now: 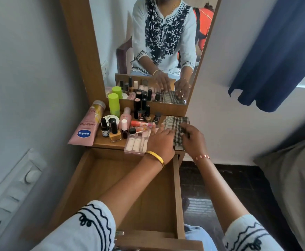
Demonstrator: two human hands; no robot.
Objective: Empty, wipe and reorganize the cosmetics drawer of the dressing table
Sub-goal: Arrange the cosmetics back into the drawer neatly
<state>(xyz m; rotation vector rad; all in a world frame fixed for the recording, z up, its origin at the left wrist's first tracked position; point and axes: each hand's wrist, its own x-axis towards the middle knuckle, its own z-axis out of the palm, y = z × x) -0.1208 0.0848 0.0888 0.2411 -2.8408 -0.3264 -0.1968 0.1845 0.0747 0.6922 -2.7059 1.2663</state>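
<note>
Drawer (97,178) pulled out, emptied; cosmetics parked above it on tabletop. Checked cloth (175,124) beyond drawer's far right corner: right hand (193,140) pinches it, left hand (160,142) lies flat, likely folding.

You've got a blue curtain (273,51) hanging upper right, a white switch panel (12,192) on the left wall, dark floor tiles (238,187) right of the furniture, and grey fabric (293,178) at the right edge.
</note>
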